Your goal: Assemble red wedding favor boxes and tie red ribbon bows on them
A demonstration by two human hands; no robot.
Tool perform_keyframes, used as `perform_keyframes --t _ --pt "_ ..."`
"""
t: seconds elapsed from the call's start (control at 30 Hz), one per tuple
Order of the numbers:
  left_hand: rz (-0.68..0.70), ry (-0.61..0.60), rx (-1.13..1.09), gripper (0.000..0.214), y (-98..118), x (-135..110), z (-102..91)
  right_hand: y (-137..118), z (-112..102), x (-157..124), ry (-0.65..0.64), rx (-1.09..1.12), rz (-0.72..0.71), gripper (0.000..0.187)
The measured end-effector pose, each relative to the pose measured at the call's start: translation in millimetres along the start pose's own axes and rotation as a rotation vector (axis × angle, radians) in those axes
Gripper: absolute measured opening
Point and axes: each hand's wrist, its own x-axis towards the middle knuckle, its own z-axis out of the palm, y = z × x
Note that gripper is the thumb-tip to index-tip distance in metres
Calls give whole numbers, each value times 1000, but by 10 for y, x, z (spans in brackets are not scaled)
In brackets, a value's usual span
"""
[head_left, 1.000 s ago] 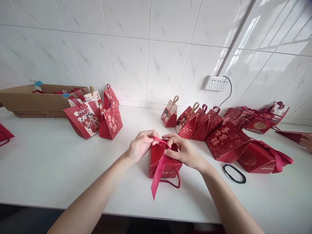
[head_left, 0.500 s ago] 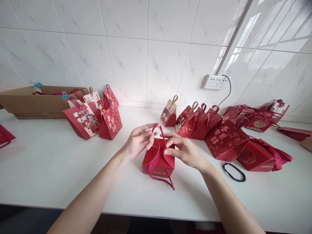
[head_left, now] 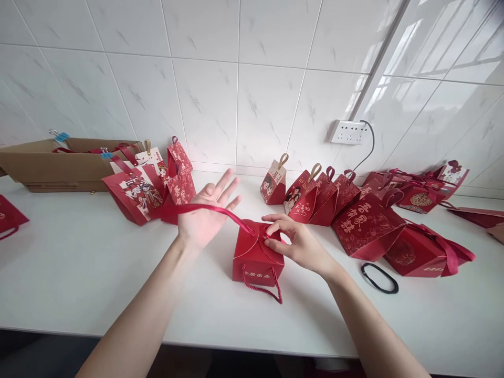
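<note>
A small red gift box (head_left: 258,265) with curved top flaps stands on the white table in front of me. A twisted red cord handle (head_left: 262,289) hangs down its near side. My right hand (head_left: 295,241) pinches the red ribbon (head_left: 224,210) where it meets the box top; the fingertips partly hide that spot. From the box's top, the ribbon's long end sweeps left across the palm of my left hand (head_left: 202,215). That hand is raised left of the box, fingers spread, not gripping the ribbon.
Several finished-looking red boxes (head_left: 366,226) line the right side, with a black loop (head_left: 380,278) in front. More red boxes (head_left: 136,191) and a brown carton (head_left: 74,168) stand at left. A power strip (head_left: 348,132) is on the tiled wall. At the right edge, part of another person's hand (head_left: 498,232) shows.
My left hand has let go of the ribbon loop and opened, moving left and up. The ribbon now stretches leftward and no longer lies over the box front. My right hand has stayed at the box top.
</note>
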Motion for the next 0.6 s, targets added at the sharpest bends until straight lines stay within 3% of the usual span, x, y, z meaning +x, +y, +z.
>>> perform_keyframes --t 0.13,0.27,0.33,0.4,0.47,0.6 --pt "-105 116 94 6 -112 31 -52 -24 46 -5 20 139 31 9" --pt "-101 27 575 8 -158 17 -56 -117 33 -18 37 291 129 24" --pt "-189 -85 819 7 -80 -2 -68 -150 17 -18 68 320 160 30" --pt "-398 -273 961 4 48 -19 -105 -159 10 -12 119 292 156 34" --pt "-579 -464 1026 17 179 -32 -163 -150 13 -6 148 254 122 34" --pt "-718 -635 1125 25 304 -40 -272 -127 32 -5 129 256 68 30"
